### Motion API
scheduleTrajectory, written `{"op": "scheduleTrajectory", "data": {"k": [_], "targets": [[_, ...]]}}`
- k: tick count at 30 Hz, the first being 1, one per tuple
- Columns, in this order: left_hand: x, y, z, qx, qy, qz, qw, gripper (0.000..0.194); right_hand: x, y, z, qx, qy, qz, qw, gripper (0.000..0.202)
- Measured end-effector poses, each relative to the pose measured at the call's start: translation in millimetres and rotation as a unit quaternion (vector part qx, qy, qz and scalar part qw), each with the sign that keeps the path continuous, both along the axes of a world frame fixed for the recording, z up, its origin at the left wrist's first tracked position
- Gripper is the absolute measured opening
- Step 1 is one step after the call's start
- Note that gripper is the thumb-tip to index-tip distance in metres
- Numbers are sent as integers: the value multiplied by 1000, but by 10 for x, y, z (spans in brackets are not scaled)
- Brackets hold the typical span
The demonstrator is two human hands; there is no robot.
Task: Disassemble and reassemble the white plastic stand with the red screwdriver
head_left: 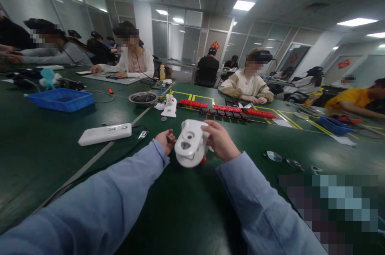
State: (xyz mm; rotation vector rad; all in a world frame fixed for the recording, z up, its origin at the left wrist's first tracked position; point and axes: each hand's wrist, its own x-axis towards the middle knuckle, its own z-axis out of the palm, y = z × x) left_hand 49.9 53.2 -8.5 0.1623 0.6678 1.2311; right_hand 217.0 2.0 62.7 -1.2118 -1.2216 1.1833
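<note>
My right hand (221, 141) grips a white plastic housing (190, 142) by its right side, above the green table. The housing has a round hole and a larger oval opening on its face, and it is tilted towards me. Just left of it is my left hand (165, 142), its fingers curled together around something small and dark that I cannot make out. Below the housing's right edge shows a small red part (203, 160). Beyond my hands stands a white piece with ear-like tips (170, 107), close to a small grey disc (164, 118).
Left lies a long white device (105, 134) with a dark cable. Further back are a blue tray (60, 104), a metal bowl (143, 104) and red socket strips (227, 108). Glasses (282, 159) lie on the right, near another blue tray (333, 126). Several people sit around the tables.
</note>
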Motion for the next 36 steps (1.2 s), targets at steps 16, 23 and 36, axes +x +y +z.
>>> {"op": "scheduleTrajectory", "data": {"k": [16,23,36], "targets": [[-657,-172,22,312,400,-232,830,34,337,71,4,26,-411,29,911,24],[-678,-388,116,546,693,-289,370,99,683,233,-206,-36,-434,24,900,15],[-462,-513,51,585,687,-217,373,57,-312,-350,-115,58,-250,228,939,19]]}}
